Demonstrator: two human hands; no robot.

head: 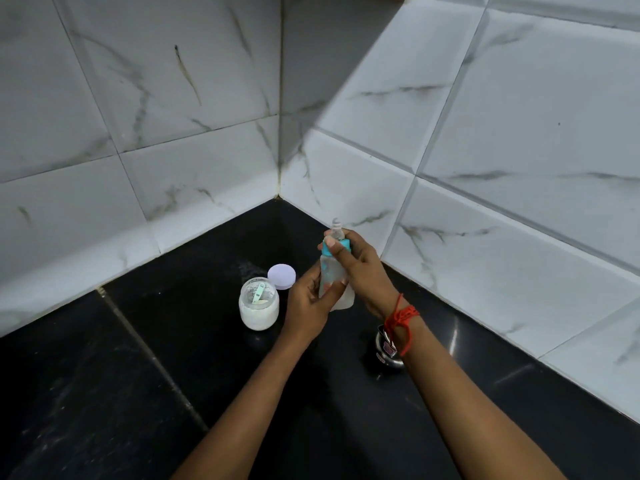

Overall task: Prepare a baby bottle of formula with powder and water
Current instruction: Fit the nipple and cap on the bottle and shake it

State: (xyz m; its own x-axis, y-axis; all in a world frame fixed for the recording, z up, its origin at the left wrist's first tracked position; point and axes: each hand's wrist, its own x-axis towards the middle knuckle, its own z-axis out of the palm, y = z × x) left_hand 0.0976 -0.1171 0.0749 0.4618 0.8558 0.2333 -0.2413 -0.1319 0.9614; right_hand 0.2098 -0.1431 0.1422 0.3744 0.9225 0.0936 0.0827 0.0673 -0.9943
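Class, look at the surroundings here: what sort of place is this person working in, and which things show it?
Probably a home kitchen corner: a black stone counter meets marble-patterned wall tiles, with an open jar of white powder and a steel vessel standing on it.

I see the black counter [104, 375] lying bare across the lower left of the frame, so a hand can pass freely there. Tiled walls [173, 133] close the upper left and right, meeting in a corner at centre. At centre, the open powder jar [258, 308] and its lilac lid [282, 276] stand just beside each other, blocking the way toward the corner. I see a small steel vessel [388, 348] at lower right of centre, partly hidden under the right forearm [467, 393], narrowing that side near the wall.
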